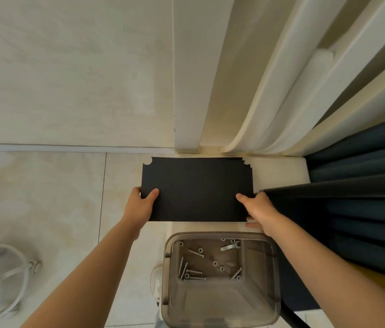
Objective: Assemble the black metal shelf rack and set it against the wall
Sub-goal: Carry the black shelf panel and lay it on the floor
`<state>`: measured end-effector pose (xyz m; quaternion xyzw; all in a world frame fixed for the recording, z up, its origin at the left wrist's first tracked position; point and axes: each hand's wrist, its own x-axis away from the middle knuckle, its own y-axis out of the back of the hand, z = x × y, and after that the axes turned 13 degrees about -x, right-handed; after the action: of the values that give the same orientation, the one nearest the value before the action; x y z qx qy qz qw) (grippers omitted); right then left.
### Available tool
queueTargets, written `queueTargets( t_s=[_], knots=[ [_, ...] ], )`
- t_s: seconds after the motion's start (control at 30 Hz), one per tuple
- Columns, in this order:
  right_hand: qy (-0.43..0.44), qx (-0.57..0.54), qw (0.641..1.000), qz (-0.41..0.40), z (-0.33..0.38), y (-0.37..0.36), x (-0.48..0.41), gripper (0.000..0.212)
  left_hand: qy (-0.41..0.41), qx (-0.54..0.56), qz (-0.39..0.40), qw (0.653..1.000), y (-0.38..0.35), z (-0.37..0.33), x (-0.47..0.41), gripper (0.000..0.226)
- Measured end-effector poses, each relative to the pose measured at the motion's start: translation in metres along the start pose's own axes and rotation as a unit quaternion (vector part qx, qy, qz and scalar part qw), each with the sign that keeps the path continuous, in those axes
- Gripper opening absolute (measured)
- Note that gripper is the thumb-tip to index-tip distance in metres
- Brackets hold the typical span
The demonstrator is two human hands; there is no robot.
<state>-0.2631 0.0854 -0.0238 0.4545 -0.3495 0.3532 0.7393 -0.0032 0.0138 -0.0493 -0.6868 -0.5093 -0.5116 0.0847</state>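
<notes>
I hold a flat black metal shelf panel level in front of me, its far edge close to the wall base; both far corners have notches. My left hand grips the panel's left edge, thumb on top. My right hand grips the right near corner, thumb on top and fingers underneath. A long black metal piece reaches in from the right, ending beside my right hand. Below the panel stands a clear plastic bin holding several silver bolts, nuts and a small flat wrench.
Cream curtains hang at the back right beside a dark blue curtain. A pale wall meets the tiled floor. A white round-framed object sits at the lower left.
</notes>
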Motion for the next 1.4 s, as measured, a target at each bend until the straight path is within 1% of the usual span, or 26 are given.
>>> queueTargets(
  t_s=[0.17,0.27,0.37,0.53,0.67,0.77,0.9,0.97,1.2,1.33,1.4],
  knots=[
    [-0.011,0.002,1.0,0.019,0.003,-0.002,0.002,0.056,0.004,0.022,-0.001,1.0,-0.001,0.005,0.003,0.042],
    [-0.006,0.01,1.0,0.021,0.002,-0.005,0.004,0.06,0.004,0.036,-0.008,0.999,0.003,0.013,0.007,0.043],
    [0.019,0.03,0.999,0.021,0.005,-0.009,0.011,0.061,0.0,0.054,-0.024,0.998,0.013,0.021,0.015,0.044],
    [0.048,0.016,0.996,0.07,0.015,-0.021,0.033,0.05,-0.01,0.091,-0.059,0.994,0.042,0.032,0.038,0.042],
    [0.111,0.028,0.989,0.095,0.024,-0.037,0.058,0.051,-0.022,0.141,-0.093,0.985,0.072,0.046,0.063,0.031],
    [0.157,0.048,0.979,0.119,0.032,-0.052,0.08,0.048,-0.031,0.165,-0.126,0.978,0.097,0.06,0.082,0.026],
    [0.19,0.034,0.968,0.161,0.041,-0.072,0.11,0.043,-0.032,0.203,-0.165,0.965,0.125,0.08,0.11,0.03],
    [0.217,0.043,0.959,0.177,0.047,-0.083,0.129,0.043,-0.04,0.222,-0.189,0.956,0.14,0.089,0.125,0.025],
    [0.274,0.059,0.932,0.232,0.059,-0.126,0.213,0.044,-0.038,0.285,-0.254,0.924,0.201,0.13,0.187,0.024],
    [0.292,0.083,0.916,0.261,0.054,-0.151,0.27,0.045,-0.019,0.311,-0.283,0.907,0.235,0.161,0.231,0.035],
    [0.306,0.093,0.908,0.269,0.049,-0.165,0.301,0.045,-0.018,0.32,-0.298,0.899,0.252,0.177,0.254,0.035]
  ],
)
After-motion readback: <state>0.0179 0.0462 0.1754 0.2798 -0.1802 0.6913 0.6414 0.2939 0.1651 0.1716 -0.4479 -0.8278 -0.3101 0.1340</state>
